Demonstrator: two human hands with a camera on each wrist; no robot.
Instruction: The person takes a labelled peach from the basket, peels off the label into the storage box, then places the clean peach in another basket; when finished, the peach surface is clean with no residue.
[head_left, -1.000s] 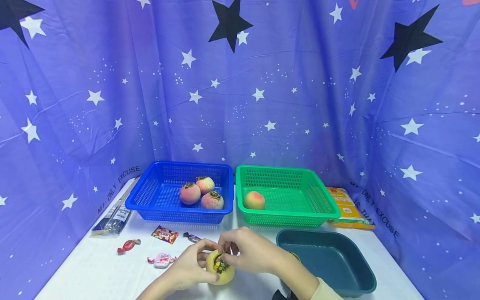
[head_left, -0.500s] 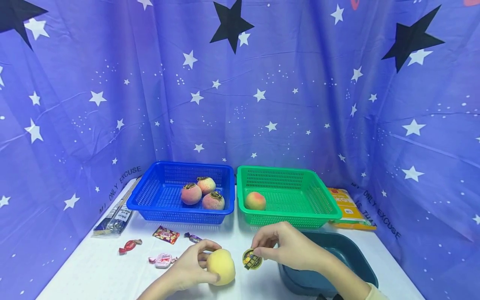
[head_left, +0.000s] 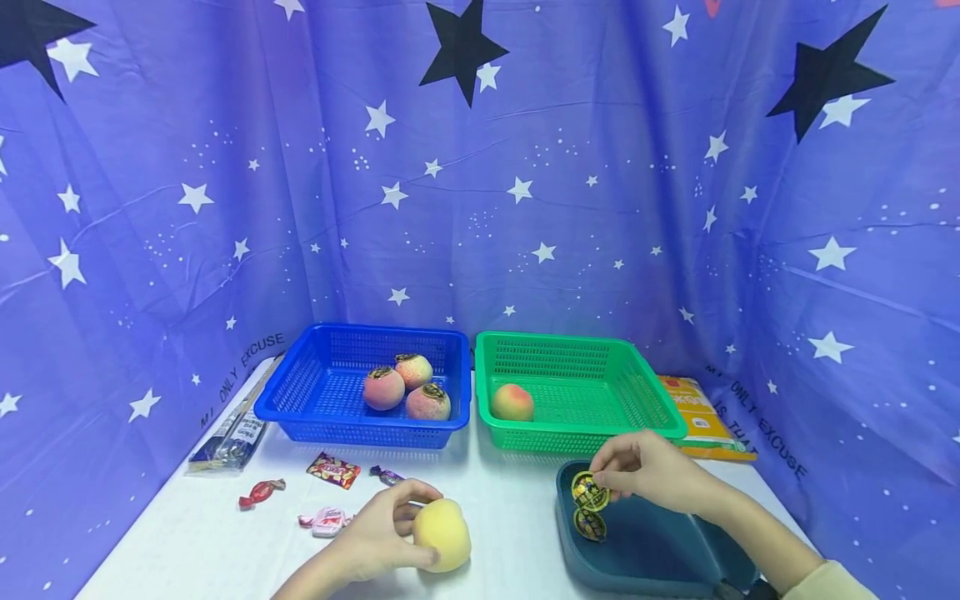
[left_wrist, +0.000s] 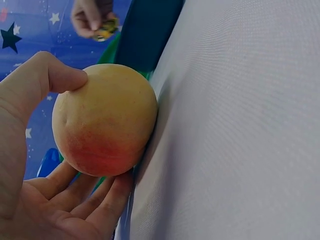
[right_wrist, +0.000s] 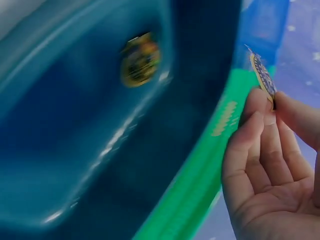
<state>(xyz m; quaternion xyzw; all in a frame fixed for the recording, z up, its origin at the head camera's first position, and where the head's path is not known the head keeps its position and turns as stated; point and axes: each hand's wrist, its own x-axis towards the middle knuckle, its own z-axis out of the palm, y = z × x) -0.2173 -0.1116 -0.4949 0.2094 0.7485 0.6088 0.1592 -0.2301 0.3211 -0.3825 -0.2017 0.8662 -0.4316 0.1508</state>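
Observation:
My left hand (head_left: pixel 378 533) holds a yellow peach (head_left: pixel 442 535) low at the white table, thumb on the near side and fingers behind. In the left wrist view the peach (left_wrist: pixel 105 120) shows a red blush and a bare skin. My right hand (head_left: pixel 652 473) pinches a round black-and-gold sticker (head_left: pixel 590 492) between thumb and fingertips, over the left end of a dark teal tub (head_left: pixel 567 542). Inside that tub lies another such sticker (head_left: pixel 589 525). The right wrist view shows the pinched sticker (right_wrist: pixel 263 75) nearly edge-on.
Behind stand a blue basket (head_left: pixel 360 432) with 3 stickered peaches (head_left: pixel 384 388) and a green basket (head_left: pixel 577 437) with one bare peach (head_left: pixel 513 402). Several wrapped candies (head_left: pixel 333 470) lie at left. A plastic packet (head_left: pixel 231 442) and an orange packet (head_left: pixel 701 417) flank the baskets.
My right hand has peeled the sticker off the yellow peach and carried it right, over the teal tub. The left hand has kept its hold on the peach in place.

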